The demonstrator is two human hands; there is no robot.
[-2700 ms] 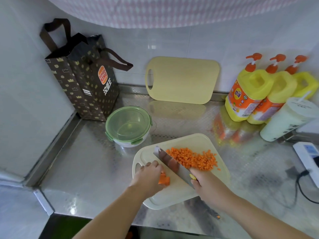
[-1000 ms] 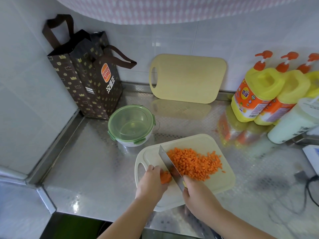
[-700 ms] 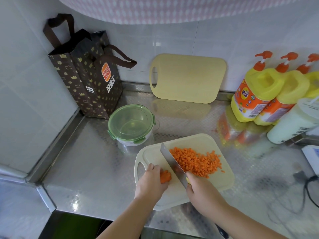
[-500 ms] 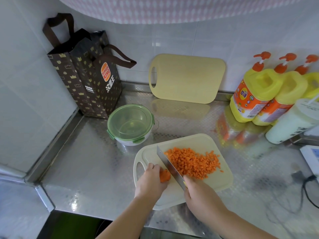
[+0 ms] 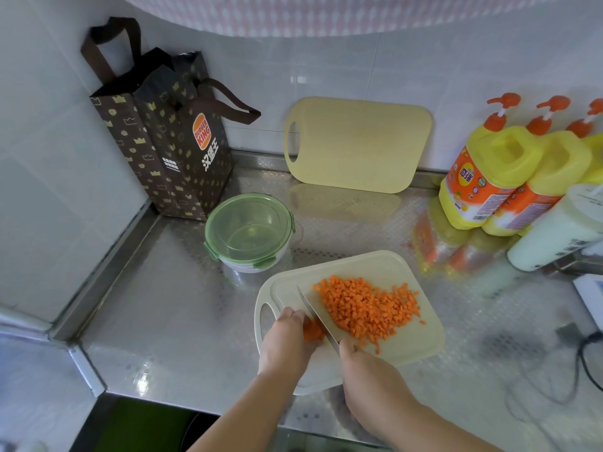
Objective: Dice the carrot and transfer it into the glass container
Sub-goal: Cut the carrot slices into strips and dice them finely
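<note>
A pile of diced carrot (image 5: 365, 308) lies on the pale cutting board (image 5: 414, 347) in the head view. My left hand (image 5: 287, 344) holds the small remaining carrot piece (image 5: 312, 331) down with curled fingers. My right hand (image 5: 365, 367) grips the knife handle; the knife blade (image 5: 315, 313) stands edge-down on the board between the carrot piece and the pile. The glass container (image 5: 249, 234), covered by a green clip lid, sits on the counter just behind and left of the board.
A brown paper bag (image 5: 163, 141) stands in the back left corner. A second yellow cutting board (image 5: 357, 143) leans on the wall. Yellow pump bottles (image 5: 489, 168) and a white bottle (image 5: 554, 230) crowd the right. A cable (image 5: 584, 353) lies at far right.
The knife keeps rising and falling beside my left hand's fingers, slicing the carrot piece, which has grown shorter. The diced pile and container stay in place.
</note>
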